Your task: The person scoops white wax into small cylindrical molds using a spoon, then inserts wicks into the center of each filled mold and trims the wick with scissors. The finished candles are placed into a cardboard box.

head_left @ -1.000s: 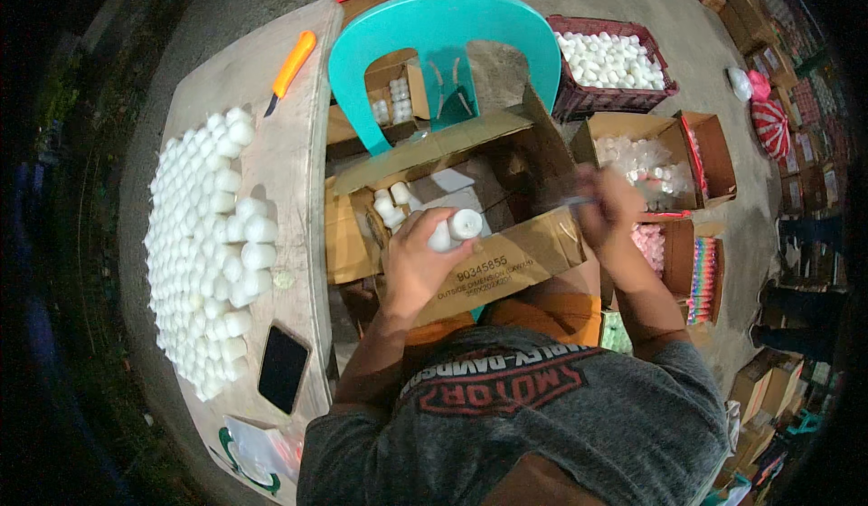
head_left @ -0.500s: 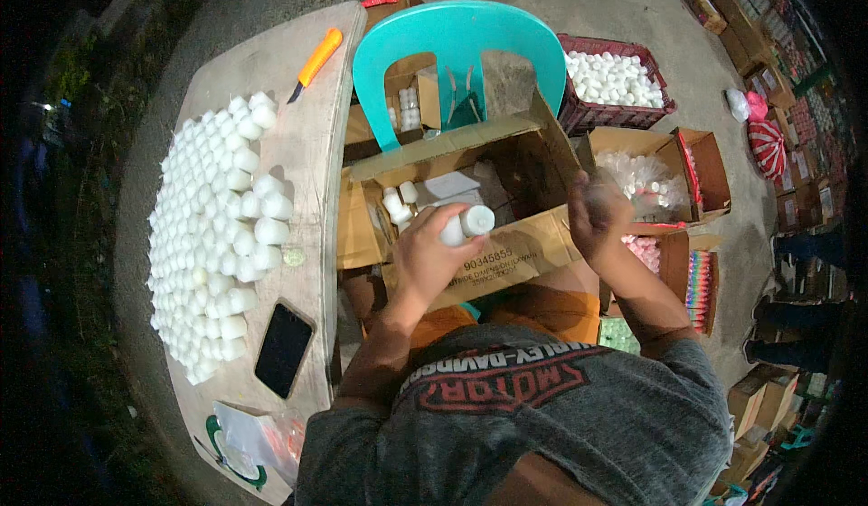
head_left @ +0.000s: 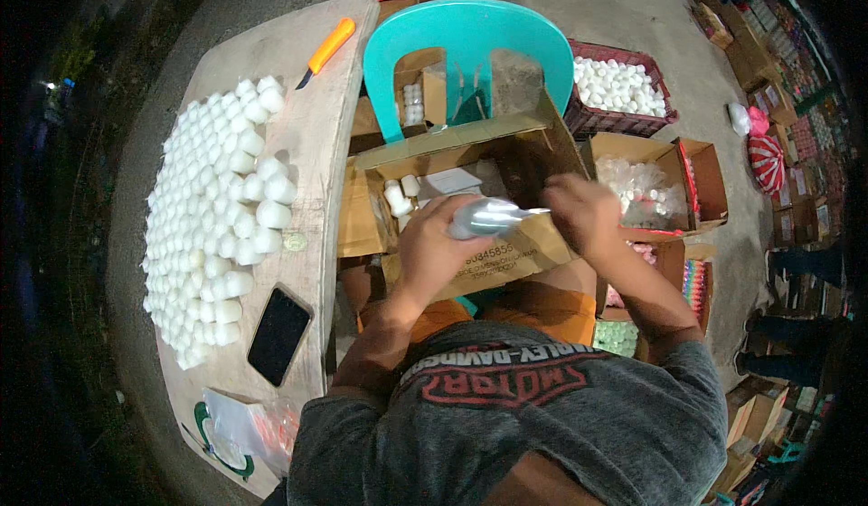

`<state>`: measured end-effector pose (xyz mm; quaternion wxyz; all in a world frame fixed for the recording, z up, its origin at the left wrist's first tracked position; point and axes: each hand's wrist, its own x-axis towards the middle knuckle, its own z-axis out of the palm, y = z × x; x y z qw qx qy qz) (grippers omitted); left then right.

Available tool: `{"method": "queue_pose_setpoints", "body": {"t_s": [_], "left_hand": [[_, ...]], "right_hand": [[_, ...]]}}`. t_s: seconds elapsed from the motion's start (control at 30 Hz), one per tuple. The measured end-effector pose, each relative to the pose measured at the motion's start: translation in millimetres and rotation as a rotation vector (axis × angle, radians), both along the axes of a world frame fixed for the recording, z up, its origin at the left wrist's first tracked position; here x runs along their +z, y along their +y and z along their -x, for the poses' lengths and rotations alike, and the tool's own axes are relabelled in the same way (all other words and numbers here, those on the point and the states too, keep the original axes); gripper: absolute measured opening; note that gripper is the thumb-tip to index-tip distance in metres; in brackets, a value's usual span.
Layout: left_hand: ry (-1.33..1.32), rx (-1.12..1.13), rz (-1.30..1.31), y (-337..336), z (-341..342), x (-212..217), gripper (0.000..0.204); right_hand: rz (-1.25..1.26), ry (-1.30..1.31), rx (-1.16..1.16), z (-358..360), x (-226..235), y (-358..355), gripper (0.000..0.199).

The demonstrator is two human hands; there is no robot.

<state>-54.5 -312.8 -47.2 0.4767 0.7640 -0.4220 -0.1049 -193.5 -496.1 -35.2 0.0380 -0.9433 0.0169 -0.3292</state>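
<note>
Small white bottle [head_left: 484, 218], likely light, smooth plastic, stiff; best gripped round the body. Left hand [head_left: 434, 248] wrapped about it; right hand [head_left: 583, 212] pinching its tip above the box [head_left: 470, 158].

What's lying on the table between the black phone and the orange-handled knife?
In the head view, a big cluster of small white bottles fills the wooden table between the phone and the knife.

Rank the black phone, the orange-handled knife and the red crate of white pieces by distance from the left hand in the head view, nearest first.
From the left hand:
1. Black phone, on the wooden table to its lower left.
2. Orange-handled knife, at the table's far end, above it on the left.
3. Red crate of white pieces, beyond the teal chair, upper right.
</note>
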Motion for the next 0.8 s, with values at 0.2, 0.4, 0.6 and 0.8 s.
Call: {"method": "queue_pose_setpoints", "body": {"t_s": [0.2, 0.4, 0.6, 0.8], "left_hand": [[-0.204, 0.087, 0.009, 31.2, -1.8, 30.1, 0.042], [-0.46, 0.379, -0.061, 107.0, -31.2, 70.0, 0.045], [-0.233, 0.825, -0.228, 219.8, -47.2, 77.2, 0.048], [-0.179, 0.903, -0.36, 276.9, -47.1, 46.4, 0.048]], "right_hand": [[-1.418, 0.562, 0.068, -48.9, 11.4, 22.8, 0.033], [-1.264, 0.757, 0.721, -153.4, 44.3, 98.8, 0.038], [-1.343, 0.658, 1.074, -241.1, 33.3, 207.0, 0.035], [-0.37, 0.487, 0.852, -243.8, 23.8, 254.3, 0.035]]}}
